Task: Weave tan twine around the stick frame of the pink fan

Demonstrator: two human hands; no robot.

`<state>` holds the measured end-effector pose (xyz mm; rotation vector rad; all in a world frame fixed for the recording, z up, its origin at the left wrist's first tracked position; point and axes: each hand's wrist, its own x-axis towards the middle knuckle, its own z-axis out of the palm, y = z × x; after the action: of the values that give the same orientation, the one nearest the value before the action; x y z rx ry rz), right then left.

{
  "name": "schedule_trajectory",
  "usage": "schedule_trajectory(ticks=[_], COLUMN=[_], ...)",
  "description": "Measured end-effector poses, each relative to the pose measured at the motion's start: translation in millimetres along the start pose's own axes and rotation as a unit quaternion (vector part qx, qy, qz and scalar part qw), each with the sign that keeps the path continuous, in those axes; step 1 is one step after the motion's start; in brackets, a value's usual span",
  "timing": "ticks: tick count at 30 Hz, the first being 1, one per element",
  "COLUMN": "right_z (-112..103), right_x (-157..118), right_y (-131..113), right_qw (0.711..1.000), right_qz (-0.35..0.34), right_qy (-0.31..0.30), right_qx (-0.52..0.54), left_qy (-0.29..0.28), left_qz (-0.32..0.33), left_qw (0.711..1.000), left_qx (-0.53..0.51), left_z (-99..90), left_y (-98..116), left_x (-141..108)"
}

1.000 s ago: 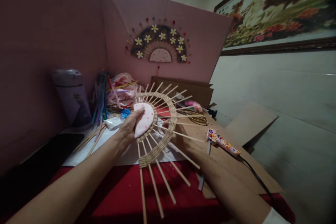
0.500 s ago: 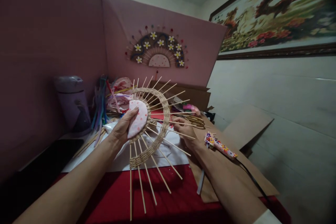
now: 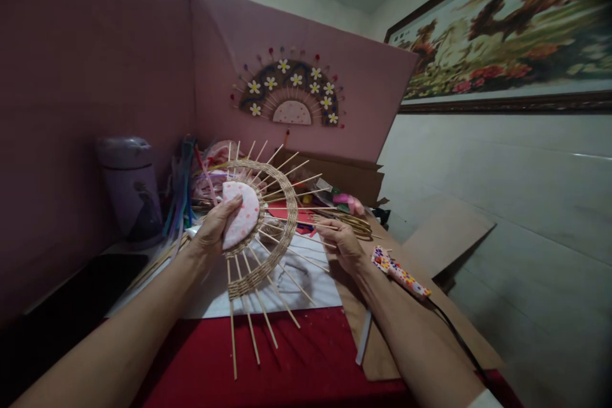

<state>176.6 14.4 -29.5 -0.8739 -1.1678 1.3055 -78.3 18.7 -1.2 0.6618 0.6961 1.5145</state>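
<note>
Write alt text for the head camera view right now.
A person's left-hand grip holds the dotted pad of a half-round woven frame, its pale spokes radiating outward; the right-hand grip is near some spoke tips. Behind, a flower-covered fan shape shows against a pink panel, and a floral-patterned corded tool lies on brown cardboard at right.

Left hand (image 3: 211, 234) grips woven fan (image 3: 246, 218); right fingers (image 3: 329, 229) at its protruding sticks (image 3: 306, 223)
</note>
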Motion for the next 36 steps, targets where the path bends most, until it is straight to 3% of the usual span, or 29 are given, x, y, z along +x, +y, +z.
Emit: schedule_trajectory(ticks=[10,17,26,31,34,36], right_z=[-5,1,2,9,15,16], right_x=[-2,-7,-10,-17,-21,-21], right_y=[-11,-15,-19,-18,-15,-12], right_qw=[0.994,0.99,0.991,0.97,0.943,0.941], right_qz=[-0.057,-0.139,-0.131,-0.212,-0.255,-0.25], right_qy=[-0.052,-0.019,-0.019,0.038,0.029,0.008], right_qx=[0.077,0.013,0.03,-0.11,-0.214,-0.23], left_qy=[0.008,0.003,0.032,0.034,0.049,0.053], left_qz=[0.046,0.05,0.032,0.061,0.071,0.076], left_qw=[0.998,0.998,0.998,0.997,0.996,0.995], left_qx=[0.036,0.036,0.032,0.036,0.029,0.023], left_z=[-9.6,-12.6,-12.1,-9.3,-7.2,-6.7], left_y=[7,7,7,7,7,8], left_x=[8,9,13,10,8,8])
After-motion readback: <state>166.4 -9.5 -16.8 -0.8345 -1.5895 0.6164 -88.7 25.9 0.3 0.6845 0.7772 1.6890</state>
